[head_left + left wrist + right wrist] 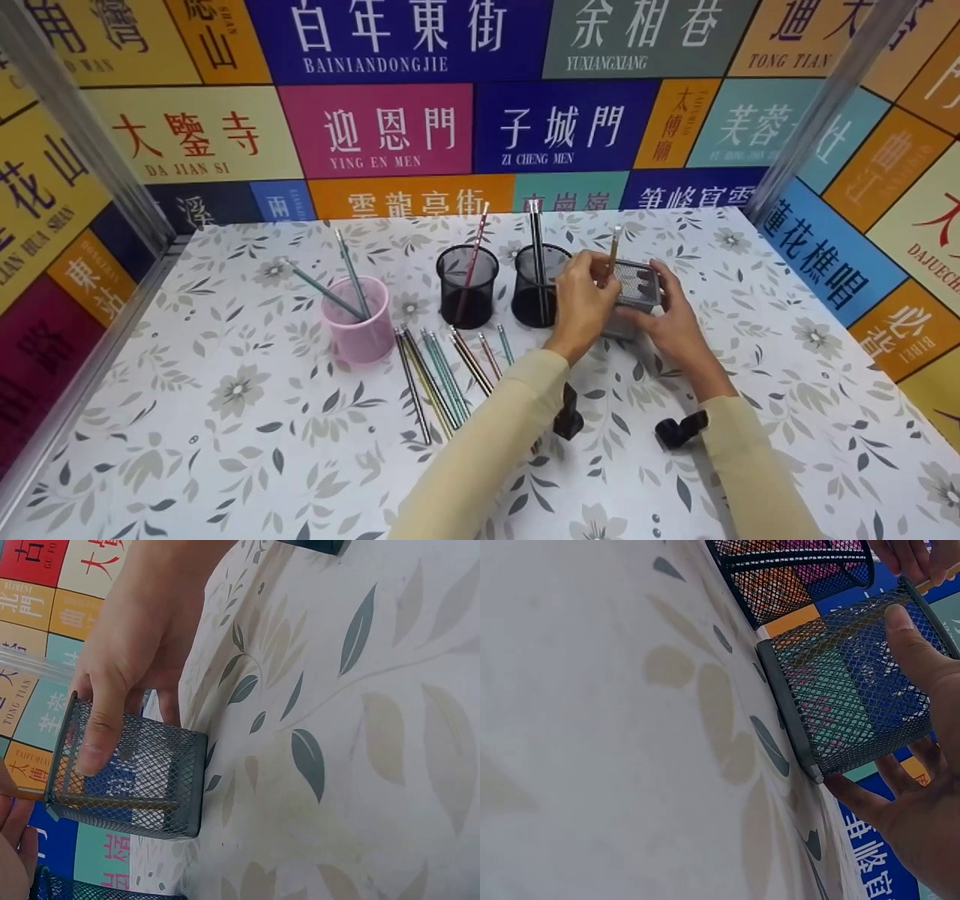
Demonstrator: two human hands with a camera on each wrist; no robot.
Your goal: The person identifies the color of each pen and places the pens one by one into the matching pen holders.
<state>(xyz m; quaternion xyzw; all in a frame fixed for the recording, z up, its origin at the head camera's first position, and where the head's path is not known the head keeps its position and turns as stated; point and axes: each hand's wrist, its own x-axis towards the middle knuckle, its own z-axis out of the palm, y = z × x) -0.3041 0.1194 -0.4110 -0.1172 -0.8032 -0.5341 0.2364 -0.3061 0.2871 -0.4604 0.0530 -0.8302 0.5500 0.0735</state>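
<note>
My right hand [681,326] grips a grey square mesh pen holder [840,690], thumb on one mesh wall and fingers around the far side. The holder stands on the table at the right of the row. Over its rim, my left hand [583,304] pinches a gold-coloured pencil [614,246] near its upper end. Through the mesh in the left wrist view, the pencil's lower length shows inside the holder. Just left stands a round black mesh cup [525,300] with dark pencils [536,232] leaning in it.
Another black mesh cup [450,281] holds one red pencil [477,244]. A pink cup [360,341] with two teal pencils [346,255] stands farther left. Several loose pencils [444,371] lie in front of the cups. Printed panels [375,127] wall the table's back and sides.
</note>
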